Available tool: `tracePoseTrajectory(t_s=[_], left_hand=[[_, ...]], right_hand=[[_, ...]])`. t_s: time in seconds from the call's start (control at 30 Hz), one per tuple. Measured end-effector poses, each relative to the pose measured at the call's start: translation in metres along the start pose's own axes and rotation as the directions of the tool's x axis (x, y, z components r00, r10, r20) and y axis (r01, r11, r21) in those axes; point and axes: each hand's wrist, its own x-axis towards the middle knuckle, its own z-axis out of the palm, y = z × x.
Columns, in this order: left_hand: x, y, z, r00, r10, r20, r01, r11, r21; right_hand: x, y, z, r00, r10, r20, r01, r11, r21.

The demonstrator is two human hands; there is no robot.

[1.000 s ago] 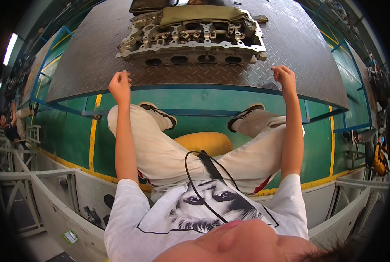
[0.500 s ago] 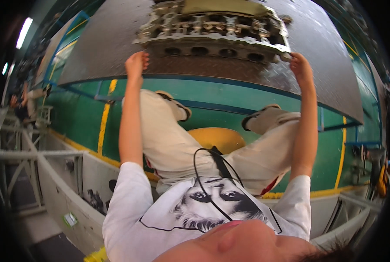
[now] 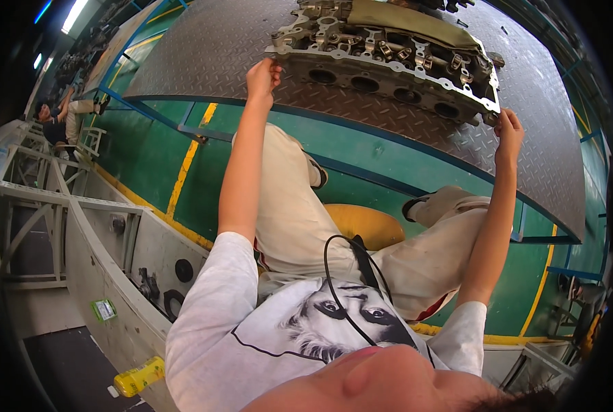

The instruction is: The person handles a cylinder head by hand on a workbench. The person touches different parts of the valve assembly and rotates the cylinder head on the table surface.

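Note:
An engine cylinder head [image 3: 389, 62] lies on a dark tread-plate tabletop [image 3: 203, 62], its row of round ports facing me and its valve gear exposed on top. An olive-coloured flat piece [image 3: 416, 27] covers part of its far side. My left hand [image 3: 262, 81] is at the left front corner, fingers curled in against that end; the exact contact is hard to make out. At the right front corner, my right hand [image 3: 509, 134] pinches the edge between thumb and fingers. Both arms are stretched forward.
Below me is a round yellow stool seat [image 3: 365, 226]. A blue frame edge [image 3: 402, 147] runs along the table's front. Grey metal frames [image 3: 90, 254] stand at left, with a yellow bottle [image 3: 140, 376] nearby. Another person [image 3: 66, 123] sits far left. Small parts [image 3: 504, 30] lie at the table's far side.
My view has turned, so the table and cylinder head now appear tilted and farther right. Both hands remain at the same two corners of the head.

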Motion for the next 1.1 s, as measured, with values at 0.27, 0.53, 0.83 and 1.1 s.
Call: tracePoseTrajectory(t_s=[0.27, 0.53, 0.83, 1.1], left_hand=[[-0.006, -0.002, 0.011, 0.922, 0.382, -0.066, -0.332, 0.867, 0.37], [-0.006, -0.004, 0.008, 0.866, 0.489, -0.107, -0.374, 0.773, 0.513], [-0.011, -0.001, 0.005, 0.958, 0.251, -0.139, -0.205, 0.939, 0.277], [-0.011, -0.003, -0.001, 0.973, 0.223, -0.065, -0.185, 0.913, 0.363]], right_hand=[[-0.016, -0.005, 0.006, 0.965, -0.252, -0.077, 0.225, 0.938, -0.263], [-0.026, -0.018, 0.014, 0.95, -0.293, -0.108, 0.222, 0.877, -0.426], [-0.023, -0.014, 0.012, 0.987, -0.103, -0.125, 0.097, 0.994, -0.058], [-0.005, 0.007, -0.001, 0.946, 0.318, -0.062, -0.265, 0.869, 0.418]])
